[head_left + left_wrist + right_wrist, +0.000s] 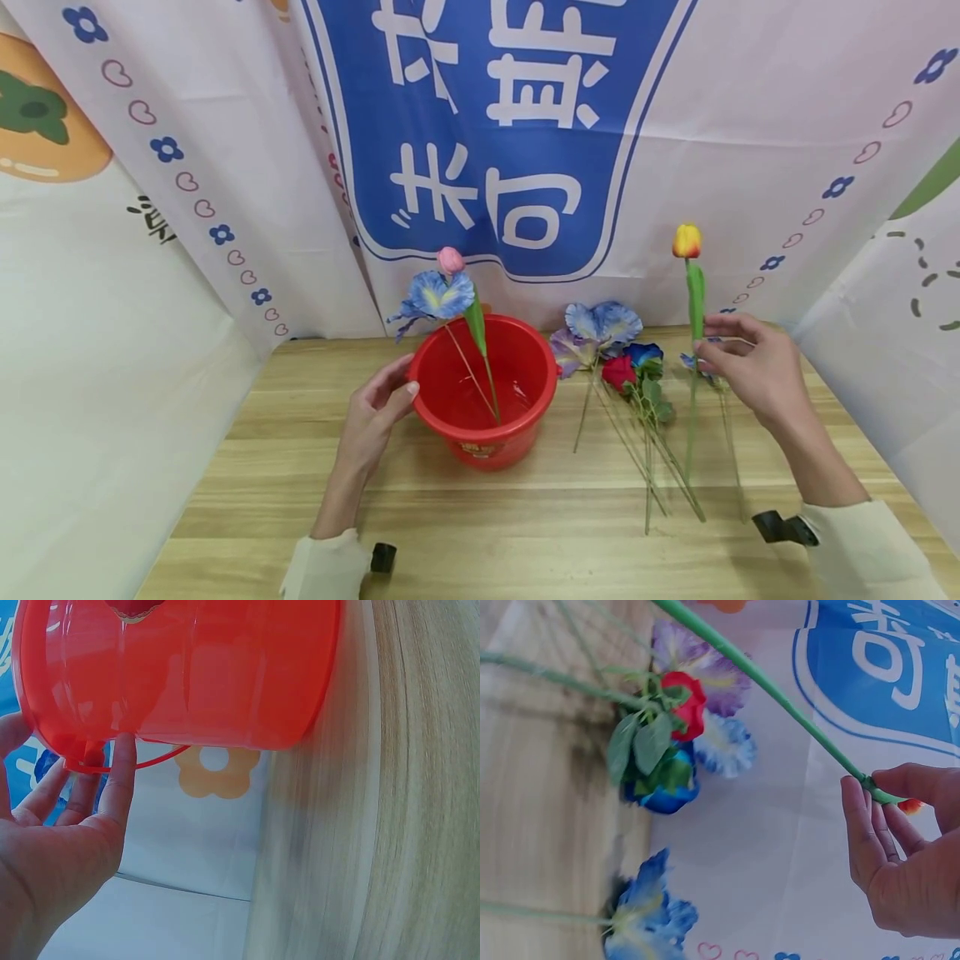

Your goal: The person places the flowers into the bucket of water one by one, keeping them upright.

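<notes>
With its thumb on the rim and fingers against the outside, my left hand (378, 400) grips the red bucket (495, 454) in the head view. A blue iris-like flower (438, 296) and a pink tulip (451, 261) lean inside the bucket, their stems meeting near its bottom. My right hand (761, 371) pinches the green stem of a yellow-and-red tulip (687, 242), raised upright over the right of the table. In the right wrist view, thumb and fingertips meet on that stem (780, 697), and the bloom is mostly hidden behind the hand.
Between bucket and right hand lie a red rose (618, 372), a blue rose (647, 357), a light blue flower (607, 323) and a purple one (572, 352). Another blue flower (649, 915) lies under my right hand. A printed cloth (660, 192) hangs behind the wooden table (300, 433).
</notes>
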The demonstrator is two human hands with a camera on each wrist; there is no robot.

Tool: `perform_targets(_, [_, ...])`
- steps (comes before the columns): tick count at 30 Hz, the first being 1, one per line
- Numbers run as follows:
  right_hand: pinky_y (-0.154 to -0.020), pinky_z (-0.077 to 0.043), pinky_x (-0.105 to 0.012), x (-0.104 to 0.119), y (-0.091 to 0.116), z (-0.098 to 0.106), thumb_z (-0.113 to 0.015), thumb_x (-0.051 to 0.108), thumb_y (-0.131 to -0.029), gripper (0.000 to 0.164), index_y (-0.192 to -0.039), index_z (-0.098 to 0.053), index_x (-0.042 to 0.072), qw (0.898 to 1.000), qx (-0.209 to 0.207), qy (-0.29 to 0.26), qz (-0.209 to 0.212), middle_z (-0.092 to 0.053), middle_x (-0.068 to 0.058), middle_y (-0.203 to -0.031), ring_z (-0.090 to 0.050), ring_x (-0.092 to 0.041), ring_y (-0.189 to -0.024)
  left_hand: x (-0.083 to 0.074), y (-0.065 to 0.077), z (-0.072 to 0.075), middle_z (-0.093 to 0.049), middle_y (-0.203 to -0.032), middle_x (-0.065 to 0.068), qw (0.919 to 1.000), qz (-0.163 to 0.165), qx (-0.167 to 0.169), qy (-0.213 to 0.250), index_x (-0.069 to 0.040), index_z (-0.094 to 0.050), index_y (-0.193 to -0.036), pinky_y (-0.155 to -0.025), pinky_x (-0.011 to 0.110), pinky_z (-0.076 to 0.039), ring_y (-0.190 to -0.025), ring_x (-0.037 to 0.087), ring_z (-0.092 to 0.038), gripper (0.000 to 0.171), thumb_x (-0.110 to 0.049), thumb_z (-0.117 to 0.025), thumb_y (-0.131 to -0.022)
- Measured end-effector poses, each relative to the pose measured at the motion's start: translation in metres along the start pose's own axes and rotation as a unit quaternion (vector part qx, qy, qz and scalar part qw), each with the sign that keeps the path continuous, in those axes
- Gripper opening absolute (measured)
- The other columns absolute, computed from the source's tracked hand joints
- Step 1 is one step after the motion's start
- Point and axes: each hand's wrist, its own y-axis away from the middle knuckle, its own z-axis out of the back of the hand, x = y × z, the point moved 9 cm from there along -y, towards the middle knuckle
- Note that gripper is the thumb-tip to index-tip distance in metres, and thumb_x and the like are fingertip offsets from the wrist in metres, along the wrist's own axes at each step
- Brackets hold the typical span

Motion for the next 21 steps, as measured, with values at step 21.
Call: perform_targets(21, [-0.080,-0.068,-0.026,0.070,-0.012,-0.032,-0.074,0.008,-0.100,0.039,-0.136,-0.062,0.000,0.993,0.014,-0.112,0.028,-0.069,0.005,-0.111,-0.076,-0.005,-0.094,-0.001,-0.001,0.000,-0.058,-0.147,0.021,0.9998,-0.003,-0.005,0.018,0.000,-0.053,-0.155,-0.093,0.025,-0.065,-0.124,0.010,-0.064,0.052,-0.007,-0.065,-0.105])
